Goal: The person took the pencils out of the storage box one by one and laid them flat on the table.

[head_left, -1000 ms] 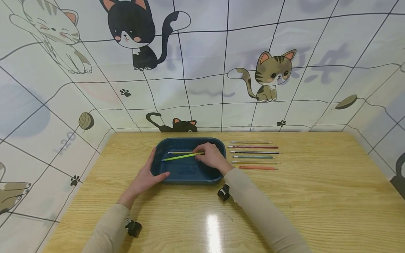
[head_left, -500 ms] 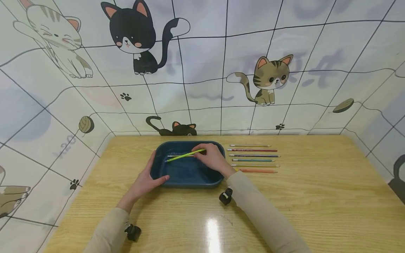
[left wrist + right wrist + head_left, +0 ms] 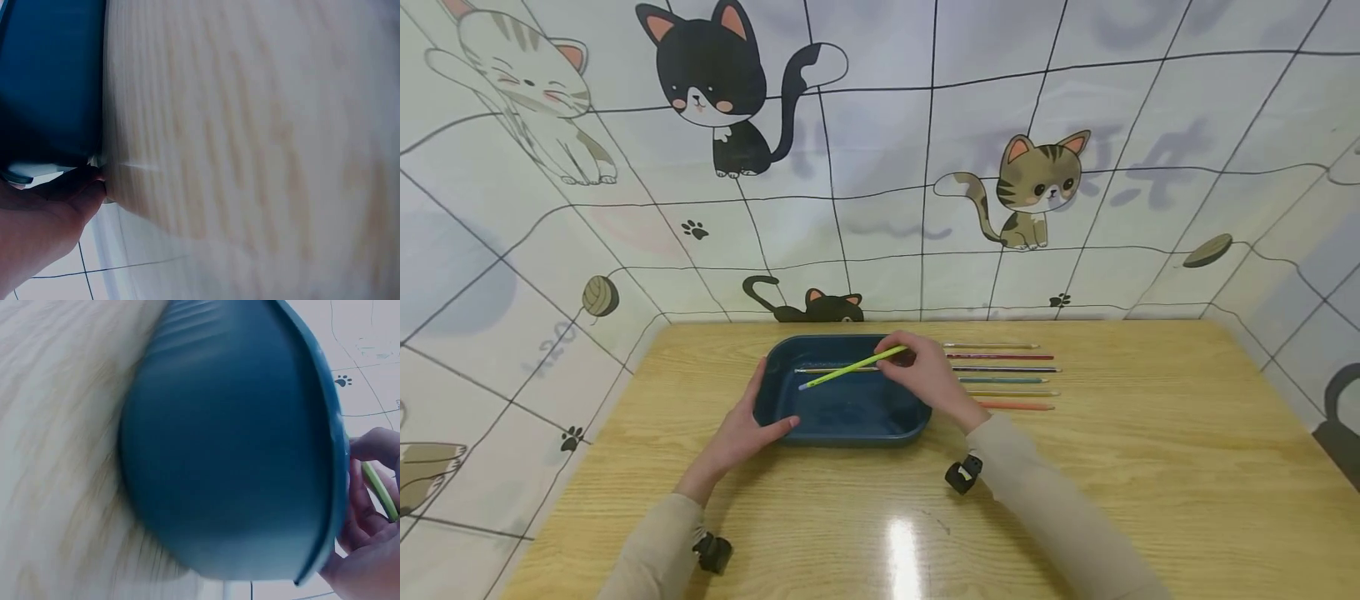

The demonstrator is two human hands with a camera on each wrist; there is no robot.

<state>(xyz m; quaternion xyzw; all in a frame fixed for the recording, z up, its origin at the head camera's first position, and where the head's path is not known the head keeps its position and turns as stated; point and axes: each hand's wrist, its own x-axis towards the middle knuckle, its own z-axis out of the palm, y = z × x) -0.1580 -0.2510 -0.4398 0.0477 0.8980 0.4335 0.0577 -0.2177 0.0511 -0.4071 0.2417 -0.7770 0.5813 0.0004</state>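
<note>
A dark blue tray (image 3: 850, 437) stands on the wooden table. At its left end my left hand (image 3: 741, 429) holds the corner, thumb over the front rim and fingers along the outer side. Between thumb and fingers, my right hand (image 3: 928, 375) pinches a yellow-green pencil (image 3: 850, 368) above the tray's right part. The pencil slants, its blue-tipped end lower and to the left. Another thin pencil (image 3: 812, 370) lies in the tray, partly hidden behind the held one. The right wrist view shows the tray's outer wall, with the green pencil (image 3: 379, 490) in the fingers beyond it.
Right of the tray several pencils lie in a row of parallel lines, among them a red one (image 3: 1000, 357) and an orange one (image 3: 1017, 406). My right hand and wrist cover some of their left ends. A cat-patterned sheet (image 3: 880, 167) rises behind the table.
My right hand has lifted the yellow-green pencil and moved right with it, so it slants more steeply over the tray. The left hand stays at the tray's corner.
</note>
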